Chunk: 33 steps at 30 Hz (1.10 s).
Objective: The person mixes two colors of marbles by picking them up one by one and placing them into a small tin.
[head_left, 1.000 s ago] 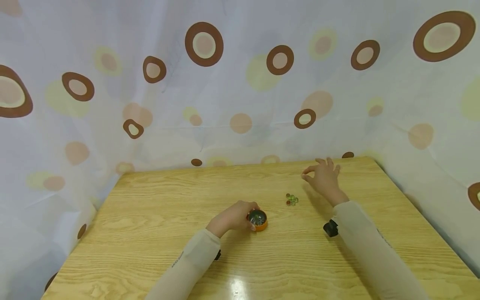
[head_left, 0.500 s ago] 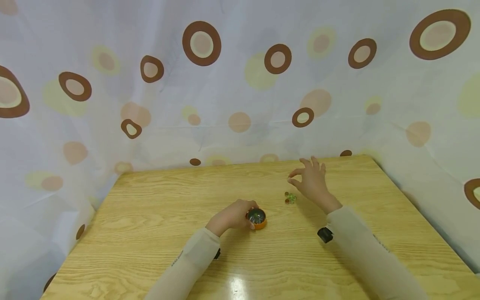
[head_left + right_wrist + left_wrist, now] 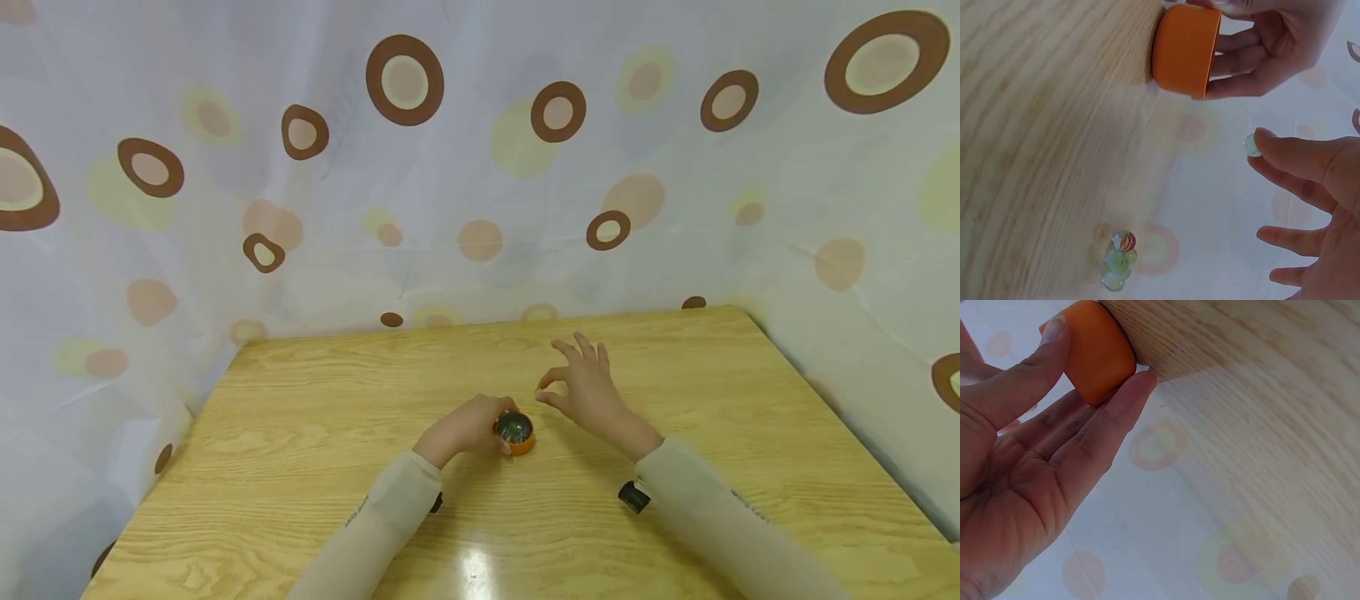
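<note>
A small orange cup [image 3: 522, 447] with a dark inside stands on the wooden table, mouth up. My left hand [image 3: 471, 427] grips it from the left, thumb on the near side and fingers round the far side; the left wrist view shows the orange wall [image 3: 1099, 356] between thumb and fingers. My right hand [image 3: 591, 393] is raised just right of the cup, pinching a clear glass marble [image 3: 1250, 145] between thumb and index finger, its other fingers spread. Several more marbles [image 3: 1116, 261] lie clustered on the table in the right wrist view; the right hand hides them in the head view.
The wooden table [image 3: 337, 400] ends at a pale curtain [image 3: 450, 183] with brown and yellow circles, hanging behind it and along both sides. A black wrist-camera mount [image 3: 633, 497] sits below the right cuff.
My right hand has moved left and nearer over the table, from the far right to beside the cup, passing over the marbles. The left hand and cup have stayed in place.
</note>
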Each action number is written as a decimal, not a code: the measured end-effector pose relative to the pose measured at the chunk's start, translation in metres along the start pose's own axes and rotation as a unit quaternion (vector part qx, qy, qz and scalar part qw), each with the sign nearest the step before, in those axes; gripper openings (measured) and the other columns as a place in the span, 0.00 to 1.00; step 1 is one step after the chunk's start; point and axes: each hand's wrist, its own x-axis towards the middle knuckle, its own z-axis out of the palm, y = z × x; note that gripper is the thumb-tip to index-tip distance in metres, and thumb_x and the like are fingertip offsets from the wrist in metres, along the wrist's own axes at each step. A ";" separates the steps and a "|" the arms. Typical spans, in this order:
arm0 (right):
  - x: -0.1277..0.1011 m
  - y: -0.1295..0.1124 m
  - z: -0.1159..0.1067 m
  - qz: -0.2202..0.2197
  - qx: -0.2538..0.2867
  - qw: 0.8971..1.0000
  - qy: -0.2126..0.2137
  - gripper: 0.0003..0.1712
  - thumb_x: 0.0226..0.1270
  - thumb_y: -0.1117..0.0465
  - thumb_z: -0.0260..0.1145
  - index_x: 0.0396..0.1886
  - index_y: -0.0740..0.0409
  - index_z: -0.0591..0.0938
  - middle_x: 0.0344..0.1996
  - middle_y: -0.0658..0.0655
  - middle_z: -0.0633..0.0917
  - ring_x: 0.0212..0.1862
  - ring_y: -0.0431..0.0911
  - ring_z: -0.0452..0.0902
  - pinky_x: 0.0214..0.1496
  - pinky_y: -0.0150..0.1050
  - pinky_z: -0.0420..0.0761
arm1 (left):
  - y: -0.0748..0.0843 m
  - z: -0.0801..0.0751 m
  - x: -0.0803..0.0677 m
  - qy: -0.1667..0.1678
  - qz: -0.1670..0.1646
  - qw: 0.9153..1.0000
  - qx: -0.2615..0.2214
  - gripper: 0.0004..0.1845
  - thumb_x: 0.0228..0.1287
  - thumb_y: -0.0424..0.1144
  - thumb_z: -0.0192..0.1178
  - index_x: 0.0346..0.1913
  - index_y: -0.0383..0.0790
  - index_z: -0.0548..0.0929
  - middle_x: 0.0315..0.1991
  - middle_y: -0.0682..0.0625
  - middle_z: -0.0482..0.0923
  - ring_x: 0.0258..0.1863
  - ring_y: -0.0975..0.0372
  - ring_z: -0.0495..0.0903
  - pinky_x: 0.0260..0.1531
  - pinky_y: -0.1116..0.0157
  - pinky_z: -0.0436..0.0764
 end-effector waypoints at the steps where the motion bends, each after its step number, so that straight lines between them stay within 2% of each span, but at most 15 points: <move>1: -0.001 -0.002 0.002 -0.007 0.001 1.000 -0.004 0.07 0.52 0.53 0.76 0.28 0.50 0.88 0.63 0.69 0.71 0.69 0.70 0.50 0.63 0.73 0.46 | 0.000 0.000 0.000 -0.001 0.000 1.000 0.002 0.28 0.53 0.36 0.72 0.57 0.35 0.76 0.46 0.42 0.81 0.41 0.58 0.80 0.44 0.65 0.78; 11: -0.009 -0.016 0.012 -0.048 0.013 0.998 -0.036 0.08 0.48 0.54 0.77 0.28 0.49 0.89 0.62 0.68 0.73 0.68 0.72 0.52 0.63 0.74 0.47 | 0.001 -0.001 -0.001 -0.002 0.013 1.000 -0.001 0.28 0.53 0.35 0.72 0.57 0.33 0.76 0.46 0.42 0.81 0.42 0.57 0.81 0.44 0.65 0.79; 17: -0.012 -0.019 0.015 -0.061 0.025 0.997 -0.051 0.07 0.49 0.55 0.77 0.28 0.49 0.88 0.62 0.68 0.73 0.68 0.72 0.53 0.62 0.74 0.47 | 0.001 -0.001 -0.001 -0.004 0.014 1.000 0.003 0.28 0.53 0.35 0.72 0.57 0.34 0.75 0.45 0.43 0.81 0.38 0.60 0.80 0.41 0.67 0.79; 24: -0.010 -0.014 0.011 -0.042 0.037 0.997 -0.046 0.05 0.53 0.55 0.75 0.28 0.49 0.89 0.62 0.68 0.72 0.69 0.72 0.52 0.62 0.74 0.47 | 0.001 0.000 -0.001 -0.001 0.011 1.000 0.007 0.28 0.53 0.35 0.72 0.57 0.34 0.76 0.46 0.42 0.81 0.44 0.56 0.81 0.46 0.63 0.78; 33: 0.001 0.008 -0.007 0.000 0.028 0.999 -0.031 0.05 0.59 0.57 0.72 0.31 0.53 0.89 0.62 0.71 0.71 0.68 0.73 0.52 0.62 0.74 0.47 | 0.001 0.001 -0.001 0.001 0.004 1.000 -0.002 0.28 0.53 0.35 0.73 0.57 0.34 0.76 0.48 0.42 0.81 0.46 0.55 0.81 0.47 0.62 0.78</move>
